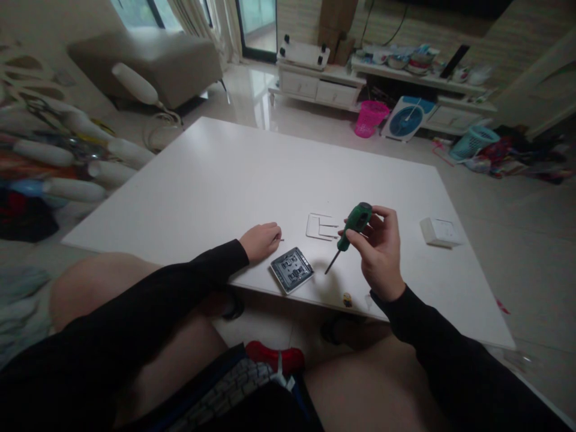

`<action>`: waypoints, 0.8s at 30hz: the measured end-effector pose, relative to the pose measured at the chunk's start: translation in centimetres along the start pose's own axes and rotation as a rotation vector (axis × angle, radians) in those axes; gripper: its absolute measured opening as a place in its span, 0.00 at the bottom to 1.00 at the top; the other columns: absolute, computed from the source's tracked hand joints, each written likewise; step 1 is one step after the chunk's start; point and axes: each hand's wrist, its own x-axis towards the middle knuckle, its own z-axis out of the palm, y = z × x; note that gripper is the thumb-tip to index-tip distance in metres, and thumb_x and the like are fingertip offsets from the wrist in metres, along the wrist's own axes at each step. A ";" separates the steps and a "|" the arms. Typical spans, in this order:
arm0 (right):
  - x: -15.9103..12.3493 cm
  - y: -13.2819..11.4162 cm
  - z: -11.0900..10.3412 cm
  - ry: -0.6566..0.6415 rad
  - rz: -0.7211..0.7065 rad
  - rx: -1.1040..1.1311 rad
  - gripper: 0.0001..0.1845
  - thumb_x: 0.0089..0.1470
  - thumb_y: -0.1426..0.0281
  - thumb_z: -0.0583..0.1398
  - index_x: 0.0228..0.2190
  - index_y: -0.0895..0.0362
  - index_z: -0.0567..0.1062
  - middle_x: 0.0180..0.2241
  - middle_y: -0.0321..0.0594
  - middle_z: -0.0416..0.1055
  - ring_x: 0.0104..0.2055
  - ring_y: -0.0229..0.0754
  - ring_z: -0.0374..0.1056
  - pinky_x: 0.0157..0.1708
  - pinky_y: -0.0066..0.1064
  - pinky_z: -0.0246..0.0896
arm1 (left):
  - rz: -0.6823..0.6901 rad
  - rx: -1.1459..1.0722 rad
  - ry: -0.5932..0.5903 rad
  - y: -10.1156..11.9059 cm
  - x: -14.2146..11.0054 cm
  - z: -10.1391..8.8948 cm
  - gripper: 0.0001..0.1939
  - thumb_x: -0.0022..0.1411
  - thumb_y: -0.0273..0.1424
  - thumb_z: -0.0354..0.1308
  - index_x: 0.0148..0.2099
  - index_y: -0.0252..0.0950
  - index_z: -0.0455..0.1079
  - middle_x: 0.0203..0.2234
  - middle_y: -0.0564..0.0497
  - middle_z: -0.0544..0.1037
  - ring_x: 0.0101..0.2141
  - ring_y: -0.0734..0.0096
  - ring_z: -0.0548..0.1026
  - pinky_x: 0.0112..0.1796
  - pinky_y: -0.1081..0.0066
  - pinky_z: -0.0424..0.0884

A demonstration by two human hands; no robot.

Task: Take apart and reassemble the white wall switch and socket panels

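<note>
screwdriver in the right hand, raised above the surface, its shank slanting down and leftward, the tip clear of everything. that grip is closed around the green handle, thumb and fingers on its thick part. it should handle as light to middling in weight, stiff throughout; the broad handle is probably the best hold, and the bare shank would likely turn more easily in the fingers.

left of the tip lies a square panel, dark molded side up, near the surface's close edge. it looks rigid and light, perhaps brittle at its slots, so best taken by opposite rims. the left hand rests just beside it, fingers curled; a thin sliver shows at the fingertips, but whether that grip holds it i cannot tell.

beyond the panel lies a thin pale frame, and a small yellow piece sits by the near edge. farther right stands a white box.
</note>
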 end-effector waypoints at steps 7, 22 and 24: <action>0.0 0.2 -0.1 0.004 -0.001 -0.009 0.24 0.52 0.68 0.67 0.47 0.46 0.64 0.44 0.36 0.71 0.43 0.44 0.73 0.33 0.37 0.76 | 0.094 -0.215 0.042 -0.1 -0.5 -2.0 0.08 0.65 0.30 0.55 0.46 0.35 0.70 0.42 0.43 0.77 0.44 0.57 0.75 0.49 0.59 0.71; -0.3 0.3 0.4 -0.005 -0.044 -0.071 0.25 0.51 0.67 0.69 0.48 0.46 0.66 0.43 0.35 0.70 0.40 0.42 0.74 0.39 0.41 0.79 | 0.167 -0.349 0.128 4.2 -2.1 2.1 0.38 0.47 0.50 0.73 0.53 0.35 0.63 0.45 0.41 0.72 0.46 0.52 0.72 0.48 0.55 0.72; -0.4 0.4 0.4 0.001 -0.083 -0.086 0.26 0.51 0.68 0.70 0.48 0.46 0.66 0.43 0.35 0.70 0.40 0.42 0.74 0.38 0.39 0.79 | 0.150 -0.314 0.151 4.6 -2.3 2.8 0.38 0.48 0.52 0.73 0.52 0.35 0.64 0.45 0.41 0.71 0.47 0.51 0.71 0.49 0.54 0.71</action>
